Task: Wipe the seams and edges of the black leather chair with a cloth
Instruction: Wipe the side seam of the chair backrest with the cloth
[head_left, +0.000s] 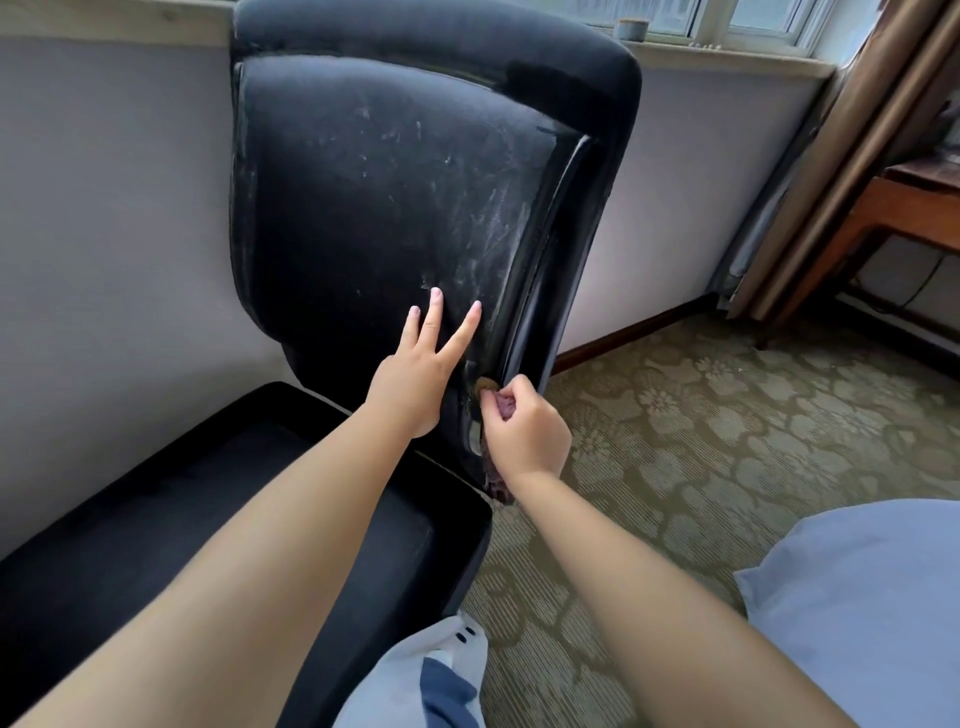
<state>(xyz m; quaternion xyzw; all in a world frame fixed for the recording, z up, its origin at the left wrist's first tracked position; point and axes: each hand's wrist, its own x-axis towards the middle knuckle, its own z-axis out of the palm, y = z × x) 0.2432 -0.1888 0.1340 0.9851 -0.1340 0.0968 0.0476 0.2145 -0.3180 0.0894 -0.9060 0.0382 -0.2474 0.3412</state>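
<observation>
The black leather chair (374, 171) fills the middle of the view, its scuffed backrest facing me and its seat at lower left. My left hand (422, 370) lies flat on the lower backrest with its fingers spread apart. My right hand (524, 432) is shut on a small pinkish-purple cloth (505, 405) and presses it into the seam at the backrest's lower right edge. A bit of the cloth hangs below my wrist. Most of the cloth is hidden inside my fist.
A white wall with a windowsill (727, 54) runs behind the chair. Patterned green carpet (727, 426) spreads to the right. A brown curtain (862, 156) and a wooden table (919, 208) stand at far right. Pale blue clothing (862, 613) shows at lower right.
</observation>
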